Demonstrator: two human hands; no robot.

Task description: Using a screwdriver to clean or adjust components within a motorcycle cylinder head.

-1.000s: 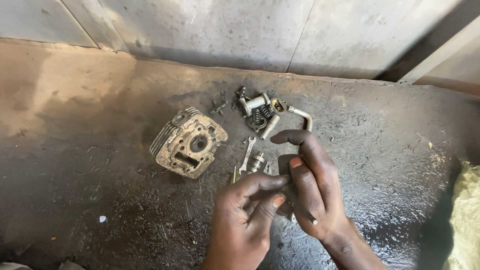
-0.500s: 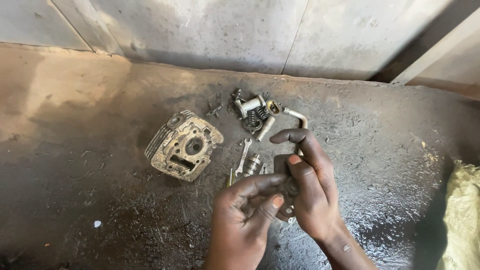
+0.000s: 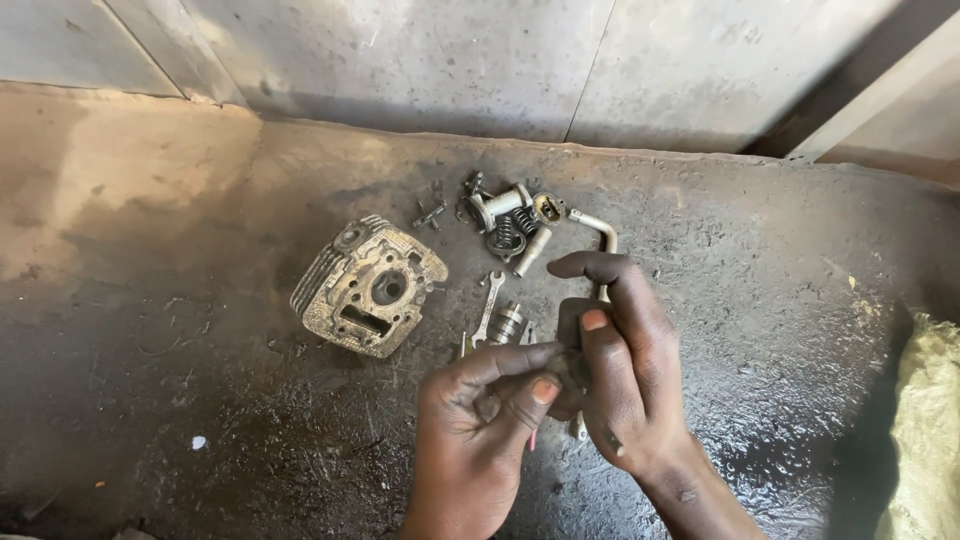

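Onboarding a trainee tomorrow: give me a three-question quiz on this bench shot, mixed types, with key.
1. True or false: the finned engine part lies right of both hands.
2. Where do the left hand and right hand meet? A) over the finned part B) together, around a small dark piece C) apart, flat on the bench
3. Fill in: the coil springs lie in the parts pile nearer the ____.

Key: 1 false; 2 B; 3 wall.

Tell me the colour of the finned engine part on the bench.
The finned engine part is dull, grimy grey-tan metal, seen in the head view.
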